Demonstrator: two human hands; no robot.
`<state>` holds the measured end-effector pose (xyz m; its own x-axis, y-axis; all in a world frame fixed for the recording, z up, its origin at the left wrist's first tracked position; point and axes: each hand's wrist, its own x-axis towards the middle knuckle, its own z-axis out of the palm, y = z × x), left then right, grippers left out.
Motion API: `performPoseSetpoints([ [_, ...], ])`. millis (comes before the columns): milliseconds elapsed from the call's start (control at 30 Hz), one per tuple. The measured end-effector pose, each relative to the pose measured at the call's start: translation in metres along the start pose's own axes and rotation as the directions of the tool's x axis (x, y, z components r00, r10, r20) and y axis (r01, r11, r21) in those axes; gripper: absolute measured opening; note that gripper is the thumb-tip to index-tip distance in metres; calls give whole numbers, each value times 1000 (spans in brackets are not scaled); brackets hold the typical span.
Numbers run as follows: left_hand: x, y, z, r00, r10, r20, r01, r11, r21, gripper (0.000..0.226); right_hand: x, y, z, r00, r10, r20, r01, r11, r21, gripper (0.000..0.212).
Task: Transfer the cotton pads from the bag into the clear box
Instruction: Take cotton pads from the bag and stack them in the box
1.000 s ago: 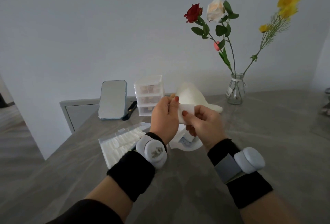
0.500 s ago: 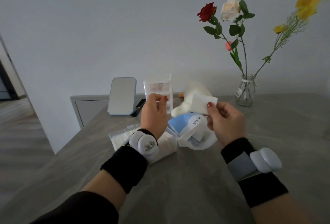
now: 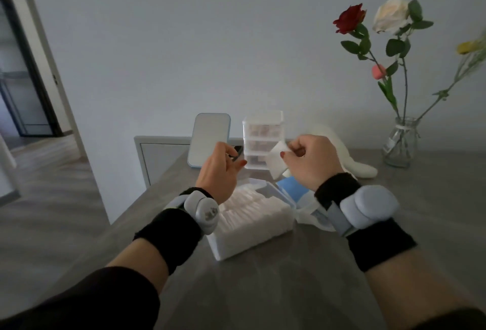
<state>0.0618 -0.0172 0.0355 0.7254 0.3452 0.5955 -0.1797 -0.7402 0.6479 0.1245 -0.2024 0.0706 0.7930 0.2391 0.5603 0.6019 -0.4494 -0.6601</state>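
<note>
While the transfer is under way, the head view shows both hands raised above the grey table, apart from one another, with the task's things between and below them. The right hand pinches a single white cotton pad between thumb and fingertips. The pad hangs slightly tilted, clear of every surface, a hold that suits one thin, soft sheet. The left hand holds nothing; its fingers are loosely curled and it hovers just over the far left side of the clear box, probably ready to take or steady the next pad.

The clear box lies on the table below the hands and already carries a dense layer of stacked pads reaching near its rim, so the task looks well advanced. The bag, blue and white, lies just beside the box on its right, partly hidden by the right wrist, and how many pads it holds cannot be told. Keeping bag and box side by side makes each carry short.

Behind stand a small mirror, a stack of clear drawers, a white soft toy and a glass vase with flowers. All are well back from the box, so they leave the working area free. The next move likely calls for lowering the pad flat onto the stack.
</note>
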Motion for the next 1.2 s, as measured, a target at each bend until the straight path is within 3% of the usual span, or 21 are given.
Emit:
performPoseSetpoints([
  [167,5,-3,3,996,23,89,-27,999,37,4,1,1,26,995,47,93,-25,973,-230,14],
  [300,10,-5,12,972,84,222,-118,982,146,26,1,4,35,993,45,107,-5,938,-347,18],
  [433,15,-1,19,903,158,399,-279,922,267,42,-3,0,38,991,-55,126,105,894,-436,15],
  [567,17,-10,24,819,72,569,-318,883,344,25,-9,-3,42,977,-204,59,207,845,-493,12],
  [633,17,-12,25,781,53,622,-311,897,314,51,-12,-3,46,976,-209,63,211,824,-526,11],
  [700,14,-9,27,742,57,668,-296,922,251,55,-13,-3,52,980,-148,132,196,825,-530,13],
  [833,12,-6,25,731,53,680,-266,940,212,49,-16,-4,59,966,-35,255,164,848,-504,15],
  [1100,13,-14,28,759,85,646,-290,932,218,57,-17,-4,58,953,50,299,71,922,-380,18],
  [1200,11,-11,26,769,58,636,-266,935,236,33,-18,-4,59,946,65,317,74,910,-407,16],
])
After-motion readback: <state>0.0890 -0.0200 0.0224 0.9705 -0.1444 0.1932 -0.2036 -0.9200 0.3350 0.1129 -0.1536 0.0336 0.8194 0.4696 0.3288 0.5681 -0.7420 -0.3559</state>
